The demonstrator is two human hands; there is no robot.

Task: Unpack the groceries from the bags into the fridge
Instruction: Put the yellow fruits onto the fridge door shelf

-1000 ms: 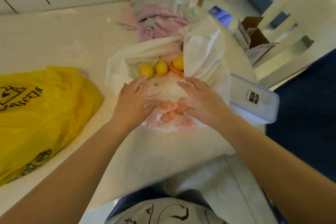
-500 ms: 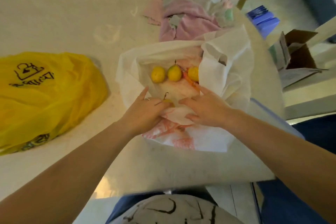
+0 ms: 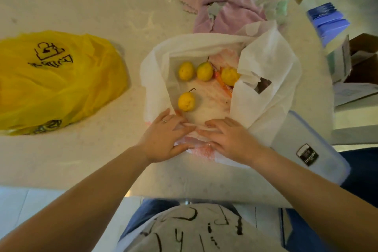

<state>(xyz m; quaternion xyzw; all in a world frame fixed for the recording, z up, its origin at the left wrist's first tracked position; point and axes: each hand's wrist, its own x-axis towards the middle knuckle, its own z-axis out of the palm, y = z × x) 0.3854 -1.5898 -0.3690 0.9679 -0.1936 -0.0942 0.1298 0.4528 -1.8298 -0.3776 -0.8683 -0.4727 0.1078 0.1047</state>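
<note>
1. The white bag (image 3: pixel 266 63), near the worktop's front edge, now gapes wider than a moment ago.
2. A fourth lemon (image 3: pixel 186 101) has come into sight.
3. Left hand (image 3: pixel 165 137) and right hand (image 3: pixel 229 139) press its near rim flat, fingers straight.
4. Fruit looks ready to lift out.

Both hands (image 3: pixel 198 139) press flat on white bag (image 3: pixel 266 63) holding four lemons (image 3: pixel 186 101).

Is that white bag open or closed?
Open: the white bag is spread wide, four yellow fruits showing inside, both hands pressing its near edge.
</note>
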